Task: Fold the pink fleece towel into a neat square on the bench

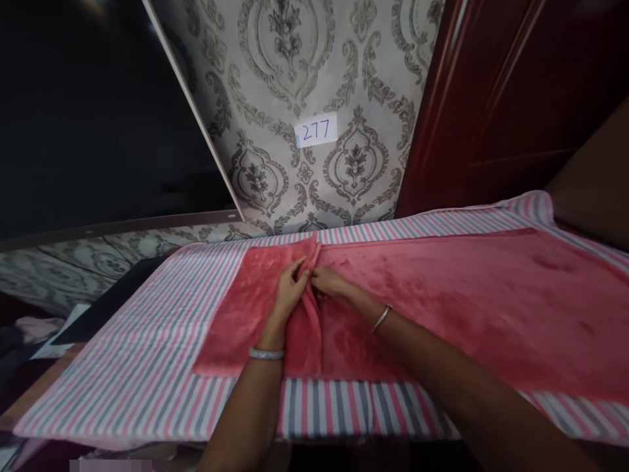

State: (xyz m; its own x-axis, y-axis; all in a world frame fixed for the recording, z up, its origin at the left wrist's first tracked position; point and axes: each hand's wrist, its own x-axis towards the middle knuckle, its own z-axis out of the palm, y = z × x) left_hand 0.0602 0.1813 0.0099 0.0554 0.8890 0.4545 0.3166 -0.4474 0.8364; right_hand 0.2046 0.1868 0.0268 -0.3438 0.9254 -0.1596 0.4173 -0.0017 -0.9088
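A plush pink-red cloth (pixel 442 301) lies spread over a pink, grey and white striped sheet (pixel 142 347) on a flat surface. A raised fold runs across the cloth near its left part. My left hand (pixel 291 288) pinches this fold from the left, fingers closed on the fabric. My right hand (pixel 330 282) meets it from the right, fingers also closed on the same fold. The two hands nearly touch. Each wrist wears a bangle.
Patterned grey wallpaper (pixel 295 78) covers the wall behind, with a white label reading 277 (pixel 316 130). A dark screen (pixel 98 111) fills the upper left. A dark red wooden door (pixel 501 92) stands at the right. Clutter lies at the lower left (pixel 34 334).
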